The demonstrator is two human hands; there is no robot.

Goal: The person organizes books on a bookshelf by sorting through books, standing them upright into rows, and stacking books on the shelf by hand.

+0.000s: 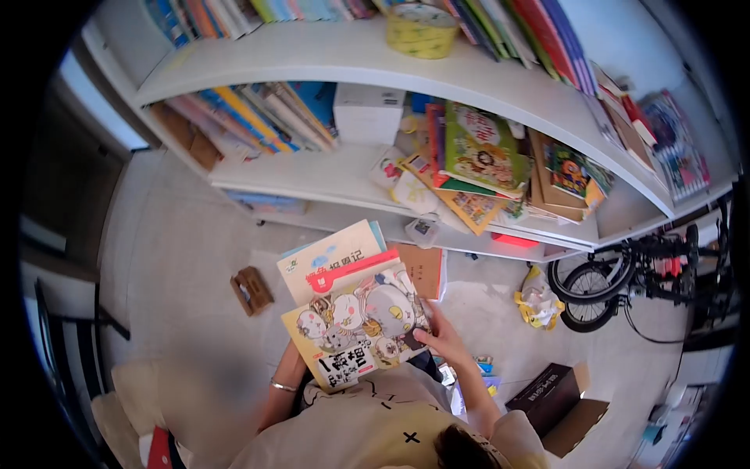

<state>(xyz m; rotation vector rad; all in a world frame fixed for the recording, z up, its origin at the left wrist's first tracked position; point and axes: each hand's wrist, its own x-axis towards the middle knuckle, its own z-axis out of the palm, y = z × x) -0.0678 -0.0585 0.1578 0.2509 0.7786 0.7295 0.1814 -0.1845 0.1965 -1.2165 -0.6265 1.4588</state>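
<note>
A picture book (359,324) with cartoon cats on its cover faces up in front of my body. Behind it several more books fan out, among them a pale book (324,256) with a blue picture and a red-edged one. At the cat book's right edge my right hand (444,338) is closed, thumb on the cover and fingers underneath. My left hand (291,364) reaches under the books from the left; a bracelet shows at the wrist, but the fingers are hidden. An orange-brown book (422,270) shows just beyond the stack's right edge.
A white shelf unit (297,66) ahead carries rows of books, a white box (369,113) and a loose book pile (480,152). On the floor are a small brown carton (251,291), a yellow-and-white bag (539,301) and an open dark box (551,399). A bicycle (594,289) stands right.
</note>
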